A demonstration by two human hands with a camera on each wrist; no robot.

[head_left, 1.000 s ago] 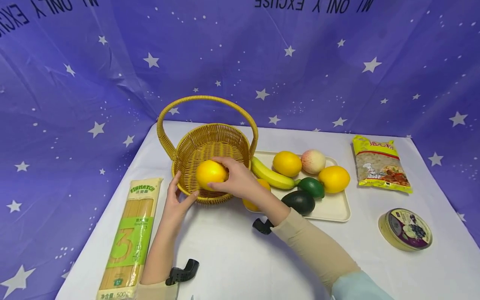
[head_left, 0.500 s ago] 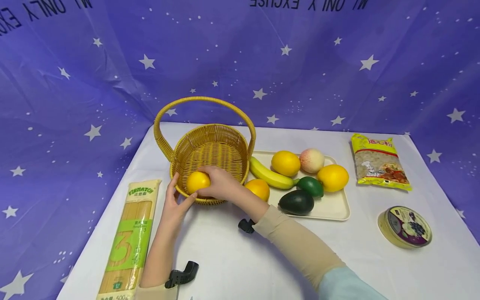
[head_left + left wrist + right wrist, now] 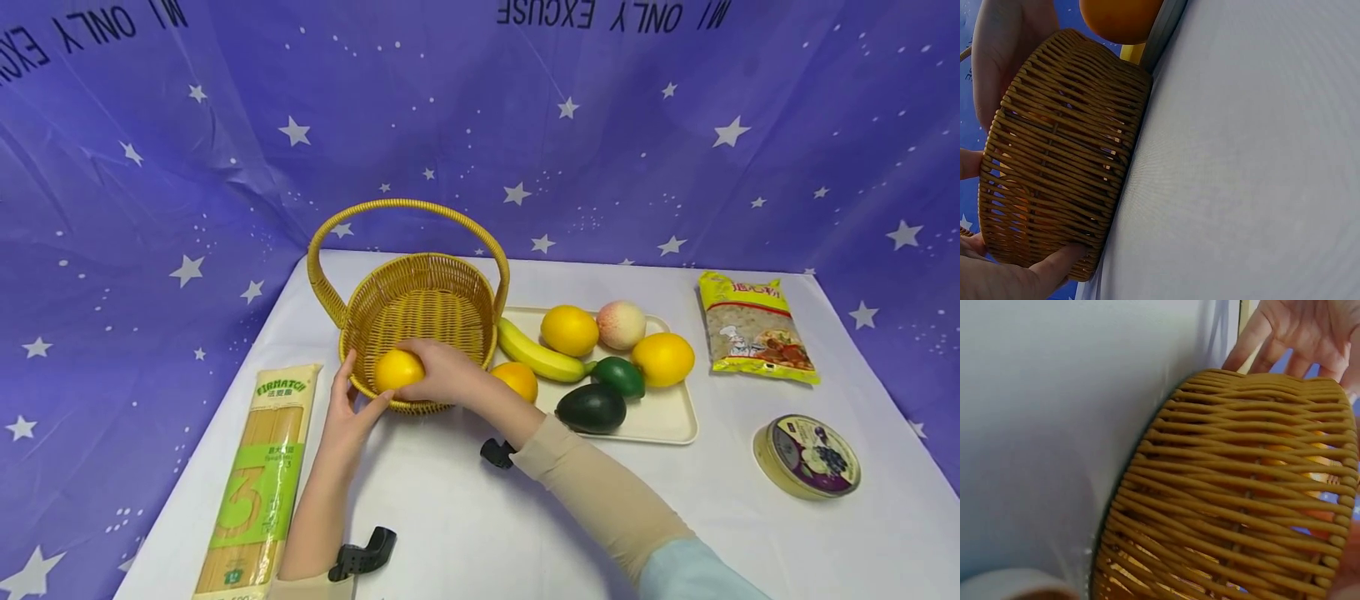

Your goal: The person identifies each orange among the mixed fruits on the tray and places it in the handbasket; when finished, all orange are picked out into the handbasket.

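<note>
- Purple starry cloth point(image 3: 435, 92) backs a white table point(image 3: 442, 500) in the head view. Pasta point(image 3: 258, 483) lies at the person's left; a bag point(image 3: 757, 327) and a tin point(image 3: 807, 457) sit at the right.
- Same view: the basket point(image 3: 442, 312) stands upright, with the tray point(image 3: 671, 427) of fruit just to its right. Inside the basket, by the near left wall, is an orange point(image 3: 399, 370), grasped by the right hand point(image 3: 444, 373) from its right side. Being round, it has no long axis to line up. Whether it touches the basket's floor is hidden.
- Still the head view: the left hand point(image 3: 351, 429) is spread against the outside of the near left wall, thumb at the rim, just beside the orange. The right hand is the nearer one, already on the fruit; the rim parts the two.
- Left wrist view: the left hand's straight fingers lie on the slats, apparently steadying the basket; the right hand shows beyond the rim. Orange colour between the slats is probably the held fruit.
- Right wrist view: slats fill much of it, the left hand's palm and extended fingers beyond. This angle alone cannot tell the right hand's grasp.
</note>
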